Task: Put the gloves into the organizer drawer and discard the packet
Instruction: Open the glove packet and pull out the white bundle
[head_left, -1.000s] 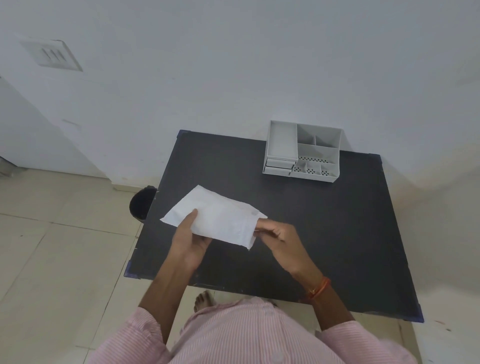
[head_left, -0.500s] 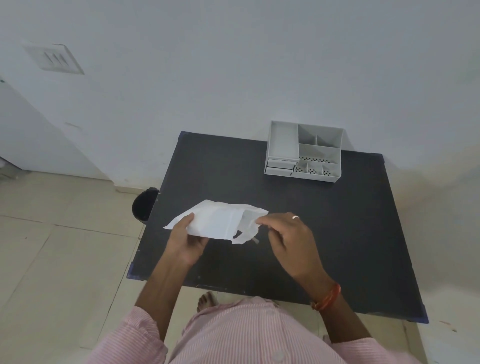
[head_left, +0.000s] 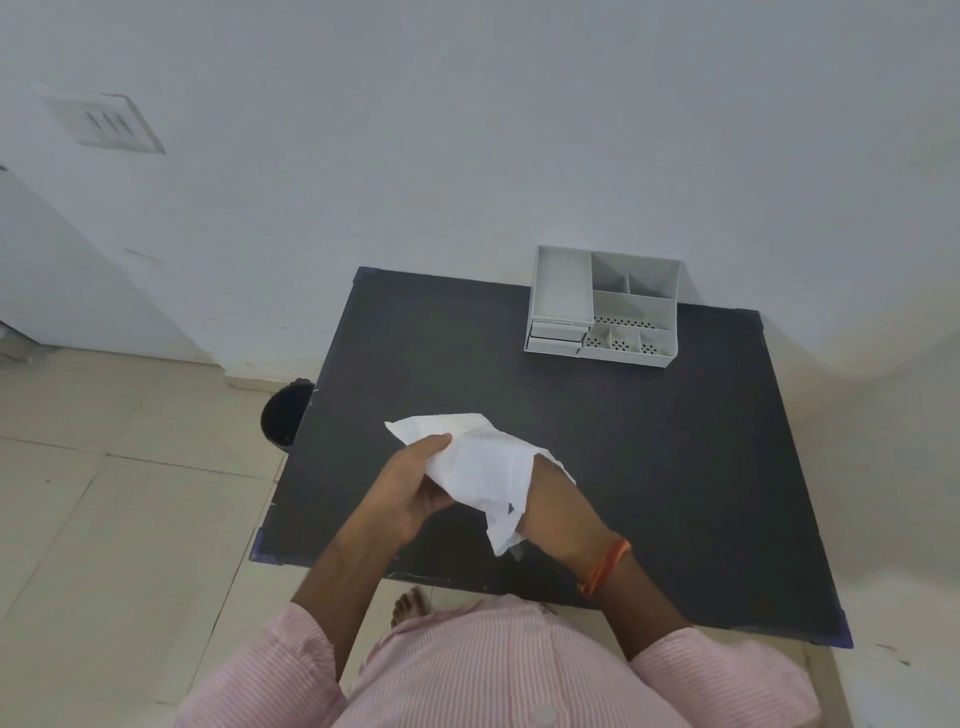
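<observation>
Since half a second ago the right hand has gone from pinching the torn end of the white packet to pushing inside it, so its fingers are now hidden by the paper up to the knuckles, and the packet has swung to point toward the far left. Around the hands, the dark table carries only the grey organizer, which sits at the far edge against the white wall, well apart from the packet, with its two small drawers at its near left corner pushed in. A black bin stands on the tiled floor just beside the table's left edge, partly hidden by it. Between the hands and the organizer lies bare tabletop. A wall switch plate shows at the far left. The left hand is curled around the packet's near side, thumb on top and fingers underneath, gripping it above the near left part of the table. How the right hand's fingers are set inside the packet cannot be told, nor can any gloves be seen; an orange thread band circles that wrist. A loose torn flap hangs from the packet's near end by the right wrist.
</observation>
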